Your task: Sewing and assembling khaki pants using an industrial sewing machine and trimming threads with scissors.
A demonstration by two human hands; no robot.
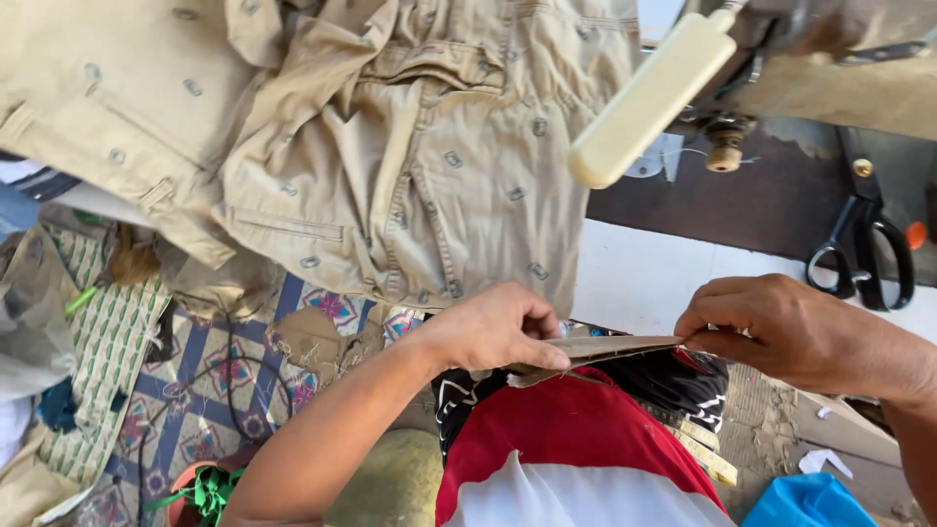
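My left hand (498, 327) and my right hand (771, 327) pinch the two ends of a narrow strip of khaki fabric (605, 349), held flat just above my lap. Both thumbs press on its top. Beyond it, a large khaki garment (410, 156) with small grey printed marks hangs in folds off the edge of a white table (644, 273). My red, white and black clothing (576, 429) lies under the strip.
Black scissors (864, 249) lie on the dark sewing-machine bed at the right. A cream handle (649, 98) sticks out from the machine at the top. A yellow measuring tape (708, 454) hangs near my lap. A patterned mat (205, 381) with scraps covers the floor at the left.
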